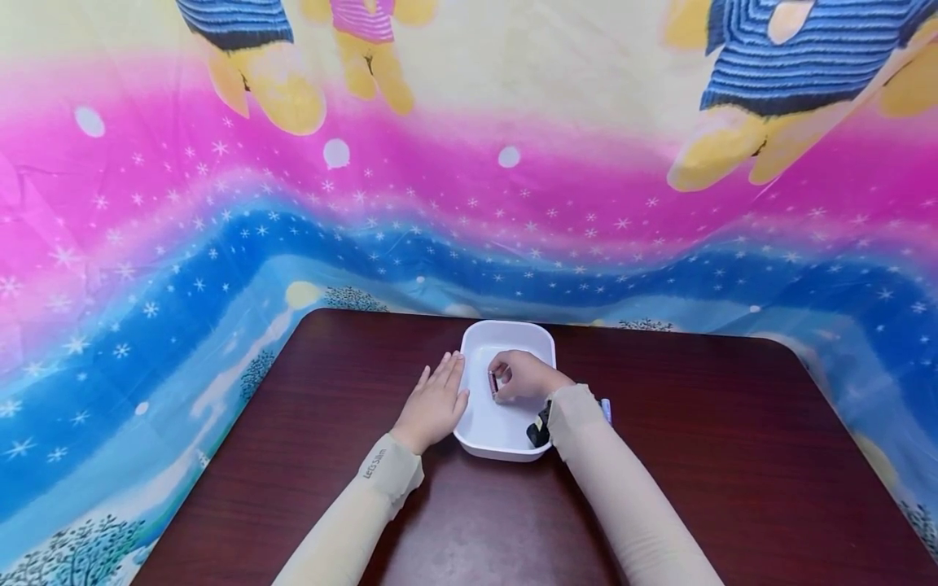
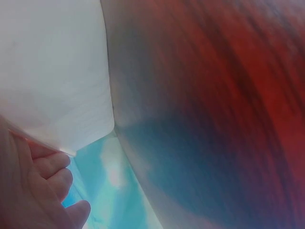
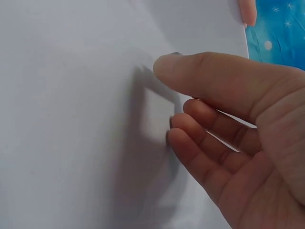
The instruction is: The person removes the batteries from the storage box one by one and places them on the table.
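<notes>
A white plastic basin [image 1: 501, 435] stands near the far edge of the table. My left hand [image 1: 432, 403] lies along its left side with fingers stretched out, touching the rim; the left wrist view shows its fingers [image 2: 55, 171] against the basin's outer wall [image 2: 52, 71]. Inside the basin, my right hand [image 1: 529, 374] pinches a small dark reddish cylinder, apparently a battery [image 1: 493, 382], between thumb and fingers. From the right wrist the hand [image 3: 228, 129] hides nearly all of that piece, and a shadow falls on the white basin surface [image 3: 71, 119].
The dark red-brown table [image 1: 703, 423] extends on both sides of the basin. Behind it hangs a patterned cloth [image 1: 440, 195]. A black wrist camera [image 1: 538, 427] sits under the right wrist. Beside the right sleeve shows a small bluish-white thing [image 1: 606, 410], its kind unclear.
</notes>
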Demonstrator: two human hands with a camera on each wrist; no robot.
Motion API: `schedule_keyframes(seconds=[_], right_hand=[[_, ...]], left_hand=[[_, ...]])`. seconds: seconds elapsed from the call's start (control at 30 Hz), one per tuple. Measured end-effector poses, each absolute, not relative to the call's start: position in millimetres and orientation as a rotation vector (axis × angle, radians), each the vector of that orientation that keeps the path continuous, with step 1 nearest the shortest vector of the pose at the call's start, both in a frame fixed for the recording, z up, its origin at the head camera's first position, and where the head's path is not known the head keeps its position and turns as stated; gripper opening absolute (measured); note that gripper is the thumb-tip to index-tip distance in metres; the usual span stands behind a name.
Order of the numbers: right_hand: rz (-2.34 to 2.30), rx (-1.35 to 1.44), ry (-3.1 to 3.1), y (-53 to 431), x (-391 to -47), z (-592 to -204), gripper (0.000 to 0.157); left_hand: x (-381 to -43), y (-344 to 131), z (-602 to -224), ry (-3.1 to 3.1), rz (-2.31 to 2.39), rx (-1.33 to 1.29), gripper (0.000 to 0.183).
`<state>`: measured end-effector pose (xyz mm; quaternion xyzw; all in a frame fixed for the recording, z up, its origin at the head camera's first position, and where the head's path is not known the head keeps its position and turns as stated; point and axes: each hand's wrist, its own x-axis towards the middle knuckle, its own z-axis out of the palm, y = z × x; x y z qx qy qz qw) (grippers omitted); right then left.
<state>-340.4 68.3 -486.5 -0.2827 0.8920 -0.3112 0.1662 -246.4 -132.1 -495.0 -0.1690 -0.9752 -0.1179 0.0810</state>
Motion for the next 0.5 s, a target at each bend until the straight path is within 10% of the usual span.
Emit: schedule_keyframes(seconds=[0.5], right_hand=[[-0.963,-0.831,2.586,67.2,-340.8,-485.1,0.043]], left_hand=[[-246.9,-131.7,-496.4,-2.893,-0.321,-0.512,0.057]])
